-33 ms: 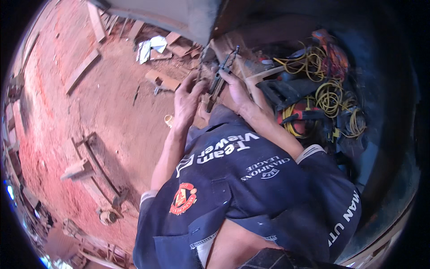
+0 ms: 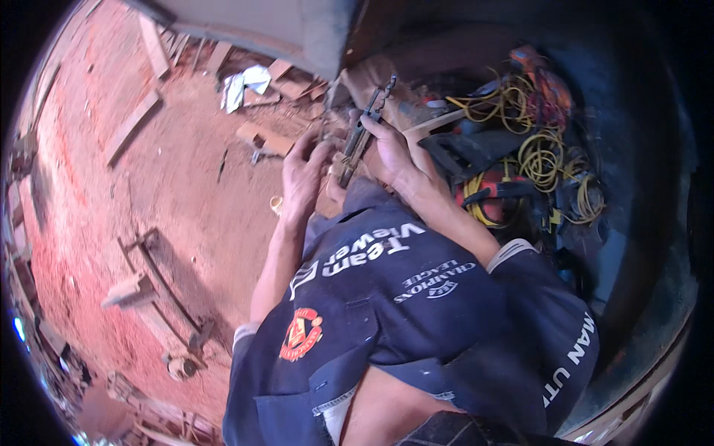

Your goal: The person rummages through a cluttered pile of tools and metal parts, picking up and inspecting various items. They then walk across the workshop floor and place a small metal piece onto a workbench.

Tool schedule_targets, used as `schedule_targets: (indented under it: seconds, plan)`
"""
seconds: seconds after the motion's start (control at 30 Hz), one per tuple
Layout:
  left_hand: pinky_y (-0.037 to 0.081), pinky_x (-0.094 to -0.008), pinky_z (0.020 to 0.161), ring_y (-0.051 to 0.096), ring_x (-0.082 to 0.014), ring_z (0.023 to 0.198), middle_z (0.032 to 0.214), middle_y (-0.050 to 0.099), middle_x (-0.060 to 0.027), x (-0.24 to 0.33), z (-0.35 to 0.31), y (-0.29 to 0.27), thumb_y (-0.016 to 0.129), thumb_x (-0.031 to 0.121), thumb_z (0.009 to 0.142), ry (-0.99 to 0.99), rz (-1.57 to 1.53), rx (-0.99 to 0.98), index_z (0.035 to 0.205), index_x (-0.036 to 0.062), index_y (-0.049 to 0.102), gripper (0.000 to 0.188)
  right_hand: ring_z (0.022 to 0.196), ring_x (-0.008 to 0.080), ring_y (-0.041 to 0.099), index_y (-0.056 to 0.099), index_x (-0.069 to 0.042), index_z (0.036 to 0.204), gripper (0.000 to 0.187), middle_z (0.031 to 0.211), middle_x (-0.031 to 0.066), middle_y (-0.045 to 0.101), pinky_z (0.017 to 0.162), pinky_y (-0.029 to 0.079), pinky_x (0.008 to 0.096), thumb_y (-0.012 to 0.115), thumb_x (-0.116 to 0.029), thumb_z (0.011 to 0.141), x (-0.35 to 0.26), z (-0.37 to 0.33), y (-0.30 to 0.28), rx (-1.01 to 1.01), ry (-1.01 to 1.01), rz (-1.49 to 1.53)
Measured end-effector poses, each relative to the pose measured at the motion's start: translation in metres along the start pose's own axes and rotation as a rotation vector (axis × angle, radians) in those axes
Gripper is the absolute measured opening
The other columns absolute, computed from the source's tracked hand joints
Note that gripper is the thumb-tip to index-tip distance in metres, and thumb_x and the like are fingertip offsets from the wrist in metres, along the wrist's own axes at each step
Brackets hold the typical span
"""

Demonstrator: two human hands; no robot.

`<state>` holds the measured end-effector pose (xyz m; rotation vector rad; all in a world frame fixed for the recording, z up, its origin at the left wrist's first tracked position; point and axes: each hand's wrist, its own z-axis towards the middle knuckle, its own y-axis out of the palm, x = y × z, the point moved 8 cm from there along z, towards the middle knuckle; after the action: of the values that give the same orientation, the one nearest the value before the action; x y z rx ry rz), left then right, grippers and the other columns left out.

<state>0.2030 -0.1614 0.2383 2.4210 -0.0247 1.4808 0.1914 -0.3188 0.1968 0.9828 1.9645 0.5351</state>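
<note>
Your right hand [image 2: 394,154] grips a long dark metal tool [image 2: 356,146] just beyond your navy shirt [image 2: 416,305], while your left hand [image 2: 303,176] curls beside it, its hold impossible to tell.

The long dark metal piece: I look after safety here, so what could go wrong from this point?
The bare right hand grips the long dark metal piece, so a slip might scrape or pinch skin. If dropped, the piece could pick up grit from the dusty ground. The tangled yellow cords to the right might snag a foot.
</note>
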Motion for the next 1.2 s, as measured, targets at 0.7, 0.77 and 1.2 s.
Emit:
schedule_targets:
  seconds: [0.7, 0.77, 1.2]
  plan:
    - [0.043, -0.0227, 0.059, 0.057, -0.0076, 0.074, 0.098, 0.069, -0.0051, -0.055, -0.004, -0.059, 0.061, 0.026, 0.097, -0.140, 0.317, 0.236, 0.126, -0.0021, 0.062, 0.040, 0.138, 0.0370, 0.042, 0.037, -0.015, 0.151, 0.065, 0.155, 0.0120, 0.036, 0.107, 0.039, 0.0633, 0.053, -0.047, 0.097, -0.288, 0.231, -0.171, 0.207, -0.264, 0.034]
    - [0.043, -0.0229, 0.060, 0.057, -0.0080, 0.075, 0.099, 0.069, -0.0059, -0.058, -0.002, -0.058, 0.061, 0.025, 0.098, -0.135, 0.197, 0.236, 0.128, -0.0029, 0.061, 0.041, 0.134, 0.0311, 0.046, 0.037, -0.013, 0.147, 0.077, 0.144, 0.0158, 0.050, 0.106, 0.045, 0.0568, 0.066, -0.052, 0.088, -0.299, 0.232, -0.169, -0.004, -0.242, -0.001]
    - [0.045, -0.0233, 0.060, 0.059, -0.0096, 0.074, 0.102, 0.070, -0.0084, -0.077, -0.010, -0.087, 0.060, 0.024, 0.099, -0.249, 0.220, 0.335, 0.131, -0.0022, 0.059, 0.041, 0.117, 0.0357, 0.061, 0.061, -0.007, 0.123, 0.050, 0.116, 0.0238, 0.066, 0.099, 0.049, 0.0432, 0.069, -0.011, 0.074, -0.270, 0.102, -0.189, 0.118, -0.178, -2.091]
